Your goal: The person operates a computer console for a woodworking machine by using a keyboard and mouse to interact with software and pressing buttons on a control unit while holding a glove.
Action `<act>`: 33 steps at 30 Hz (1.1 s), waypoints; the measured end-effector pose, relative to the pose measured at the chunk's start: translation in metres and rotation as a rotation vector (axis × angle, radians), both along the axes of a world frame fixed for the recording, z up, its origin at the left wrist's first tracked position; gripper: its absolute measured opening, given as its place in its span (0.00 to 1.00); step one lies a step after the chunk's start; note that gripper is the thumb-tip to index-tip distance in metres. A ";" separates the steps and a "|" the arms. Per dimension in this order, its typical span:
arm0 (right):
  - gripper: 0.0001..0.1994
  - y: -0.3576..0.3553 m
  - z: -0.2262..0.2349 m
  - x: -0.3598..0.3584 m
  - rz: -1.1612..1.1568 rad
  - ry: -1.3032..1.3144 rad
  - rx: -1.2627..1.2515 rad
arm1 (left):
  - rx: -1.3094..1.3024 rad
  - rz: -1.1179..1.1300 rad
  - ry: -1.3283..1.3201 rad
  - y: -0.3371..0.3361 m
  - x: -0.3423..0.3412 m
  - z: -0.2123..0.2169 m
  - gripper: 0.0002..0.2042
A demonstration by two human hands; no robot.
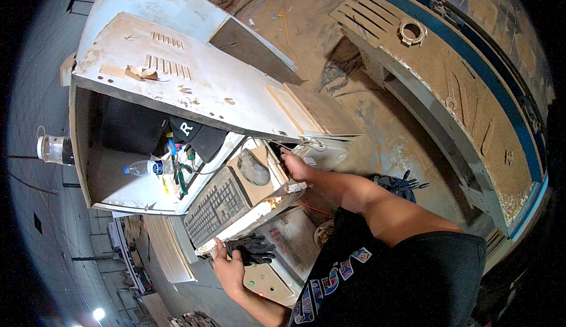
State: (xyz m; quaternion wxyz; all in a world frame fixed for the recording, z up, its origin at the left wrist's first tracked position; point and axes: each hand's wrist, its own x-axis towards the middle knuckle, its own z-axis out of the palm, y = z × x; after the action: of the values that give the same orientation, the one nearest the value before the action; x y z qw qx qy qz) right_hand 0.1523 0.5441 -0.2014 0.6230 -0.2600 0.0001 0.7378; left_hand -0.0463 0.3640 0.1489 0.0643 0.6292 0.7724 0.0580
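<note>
A pulled-out keyboard drawer (268, 205) with a worn, rusty front edge stands in front of me. On it lie a dusty dark keyboard (217, 204) and a dusty computer mouse (253, 167). My left hand (229, 270) is at the drawer's near left corner, closed around black gloves (253, 250) that hang out past its thumb. Whether those fingers also press on the corner is hard to see. At the drawer's right side, my right hand (294, 165) has its fingers curled over the edge, the fingertips partly hidden in shadow.
Behind the drawer, a white metal cabinet (194, 91) has an open compartment holding a water bottle (144, 168), pliers (182, 181) and a black cap (197, 138). Below sits a panel with buttons (268, 286). A dusty machine bed (448, 85) with a metal ring stands at right.
</note>
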 end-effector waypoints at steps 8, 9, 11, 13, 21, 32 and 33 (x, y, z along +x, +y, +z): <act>0.29 0.018 -0.045 -0.018 -0.003 -0.145 -0.106 | 0.005 -0.070 0.039 -0.001 -0.012 -0.006 0.36; 0.29 0.021 -0.048 -0.022 0.001 -0.144 -0.106 | 0.008 -0.070 0.036 -0.002 -0.012 -0.006 0.36; 0.30 0.026 -0.053 -0.025 0.009 -0.160 -0.103 | -0.002 -0.049 0.027 -0.002 -0.006 -0.003 0.36; 0.30 0.026 -0.047 -0.028 0.022 -0.135 -0.116 | -0.019 0.018 -0.007 -0.002 -0.001 0.000 0.25; 0.30 0.014 -0.020 -0.014 -0.018 -0.092 -0.116 | -0.023 0.067 -0.103 0.001 -0.007 -0.005 0.20; 0.30 0.014 -0.010 -0.002 0.040 -0.173 -0.147 | -0.038 0.088 -0.091 0.004 0.002 0.000 0.21; 0.30 0.012 -0.006 -0.005 0.051 -0.172 -0.145 | -0.036 0.105 -0.093 0.002 -0.001 -0.001 0.21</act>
State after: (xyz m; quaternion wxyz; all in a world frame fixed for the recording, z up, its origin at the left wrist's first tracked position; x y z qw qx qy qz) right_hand 0.1474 0.5560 -0.2078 0.5811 -0.3667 -0.0066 0.7265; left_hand -0.0473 0.3660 0.1480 0.1080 0.5833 0.8014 0.0767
